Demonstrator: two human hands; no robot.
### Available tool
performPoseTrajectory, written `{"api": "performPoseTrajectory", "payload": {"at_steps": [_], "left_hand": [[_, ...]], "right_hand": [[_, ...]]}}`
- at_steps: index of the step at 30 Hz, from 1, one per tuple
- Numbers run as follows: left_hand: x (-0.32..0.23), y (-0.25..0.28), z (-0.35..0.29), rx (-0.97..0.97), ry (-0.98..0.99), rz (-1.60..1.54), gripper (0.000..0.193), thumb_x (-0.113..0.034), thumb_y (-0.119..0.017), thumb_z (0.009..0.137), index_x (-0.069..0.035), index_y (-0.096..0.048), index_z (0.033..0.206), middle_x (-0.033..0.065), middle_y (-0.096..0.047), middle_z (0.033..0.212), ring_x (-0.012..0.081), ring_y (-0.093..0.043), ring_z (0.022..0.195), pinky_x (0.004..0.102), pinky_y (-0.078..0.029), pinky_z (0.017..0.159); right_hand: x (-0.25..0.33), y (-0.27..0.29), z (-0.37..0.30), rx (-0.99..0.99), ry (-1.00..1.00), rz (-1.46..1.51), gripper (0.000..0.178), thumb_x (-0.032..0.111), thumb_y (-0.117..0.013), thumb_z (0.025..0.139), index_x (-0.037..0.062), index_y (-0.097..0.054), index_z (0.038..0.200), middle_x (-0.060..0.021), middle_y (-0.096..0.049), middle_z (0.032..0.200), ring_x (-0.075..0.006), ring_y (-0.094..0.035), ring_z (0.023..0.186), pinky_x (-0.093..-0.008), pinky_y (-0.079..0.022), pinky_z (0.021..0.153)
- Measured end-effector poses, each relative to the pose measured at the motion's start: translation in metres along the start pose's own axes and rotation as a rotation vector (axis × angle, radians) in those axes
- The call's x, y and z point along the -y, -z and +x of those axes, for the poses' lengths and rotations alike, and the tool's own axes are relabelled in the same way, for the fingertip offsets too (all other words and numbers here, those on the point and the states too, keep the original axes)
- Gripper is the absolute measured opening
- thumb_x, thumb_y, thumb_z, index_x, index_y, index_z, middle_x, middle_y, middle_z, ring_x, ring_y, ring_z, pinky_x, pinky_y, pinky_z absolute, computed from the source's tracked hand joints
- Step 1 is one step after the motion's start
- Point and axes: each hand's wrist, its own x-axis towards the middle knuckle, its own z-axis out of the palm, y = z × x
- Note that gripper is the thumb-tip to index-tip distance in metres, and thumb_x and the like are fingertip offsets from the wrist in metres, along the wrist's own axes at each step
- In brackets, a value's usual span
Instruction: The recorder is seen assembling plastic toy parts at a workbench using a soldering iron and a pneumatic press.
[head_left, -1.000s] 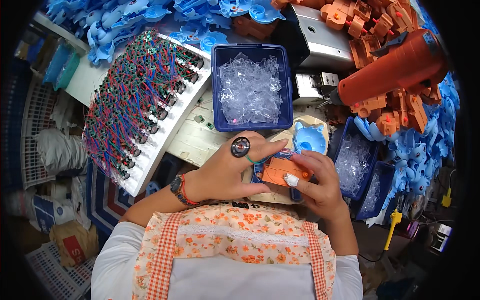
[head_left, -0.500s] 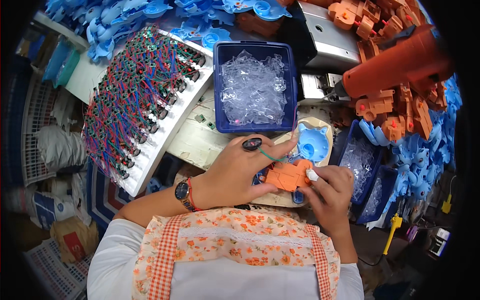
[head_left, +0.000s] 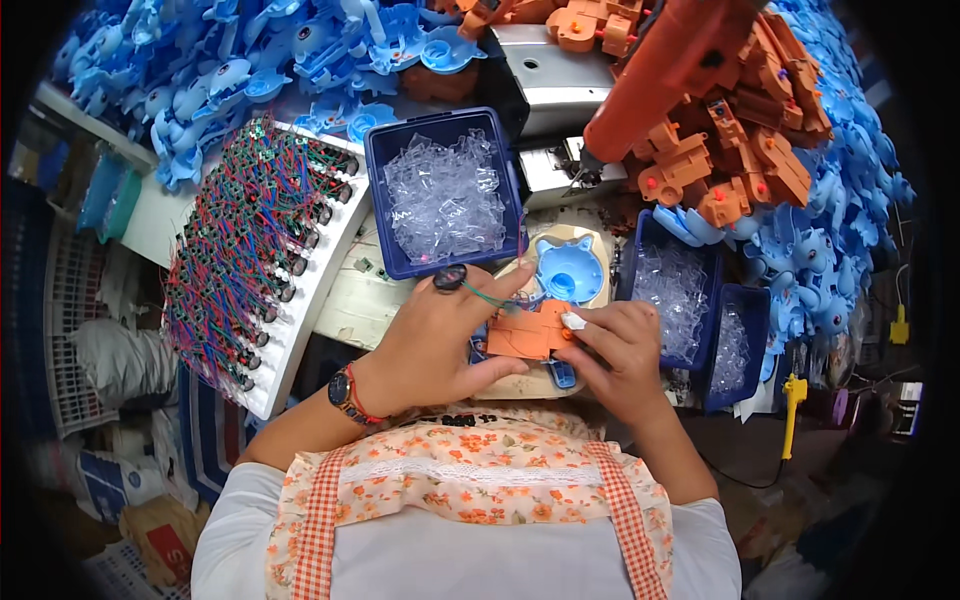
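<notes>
An orange plastic housing (head_left: 512, 335) lies between my two hands, over the near part of a cream fixture (head_left: 598, 298). My left hand (head_left: 425, 325) grips its left side, thumb along the near edge and index finger stretched beyond the far edge. A black round part (head_left: 450, 278) rests on the back of that hand, with a green wire running from it toward the housing. My right hand (head_left: 622, 348) pinches the housing's right end; a white wrap (head_left: 573, 321) covers one fingertip. Just beyond sits a blue animal-shaped shell (head_left: 590, 262) in the fixture.
A navy bin (head_left: 382, 225) of clear plastic pieces stands beyond my left hand. Left of it, a white foam tray (head_left: 285, 355) carries wired circuit boards. An orange-red power tool (head_left: 655, 85) hangs at the far right, near piled orange housings (head_left: 775, 160) and blue shells (head_left: 830, 270).
The whole view has shifted, so the bench and hands appear farther left. Both hands keep their grip on the orange housing, with little change in finger position.
</notes>
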Motion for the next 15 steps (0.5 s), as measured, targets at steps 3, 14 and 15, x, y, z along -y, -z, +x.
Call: {"api": "performPoseTrajectory", "payload": {"at_steps": [3,14,15], "left_hand": [[0.001,-0.001,0.000,-0.019,-0.001,0.037,0.079,-0.030,-0.080,0.075,-0.004,-0.047,0.143,0.0134,-0.063,0.108,0.0312,-0.059,0.102,0.0417,-0.043,0.090],[0.002,-0.006,-0.006,-0.028,-0.043,0.106,0.075,-0.024,-0.078,0.075,-0.011,-0.049,0.143,0.0050,-0.065,0.091,0.0265,-0.061,0.092,0.0404,-0.043,0.084],[0.001,-0.008,-0.006,-0.028,-0.055,0.114,0.075,-0.023,-0.078,0.074,-0.012,-0.049,0.143,0.0046,-0.064,0.089,0.0260,-0.061,0.090,0.0403,-0.043,0.083]], "right_hand": [[0.000,0.003,0.003,0.000,-0.059,0.020,0.040,0.025,-0.084,0.068,0.0089,-0.071,0.102,-0.0036,-0.069,0.096,-0.0245,-0.061,0.090,-0.0395,-0.039,0.086],[0.006,0.006,0.001,0.034,-0.162,0.005,0.040,0.025,-0.085,0.066,0.0062,-0.069,0.098,-0.0064,-0.068,0.092,-0.0265,-0.061,0.089,-0.0394,-0.040,0.087],[0.004,0.008,0.005,0.023,-0.151,0.002,0.040,0.025,-0.085,0.066,0.0062,-0.069,0.098,-0.0064,-0.068,0.092,-0.0265,-0.061,0.089,-0.0394,-0.040,0.087]]}}
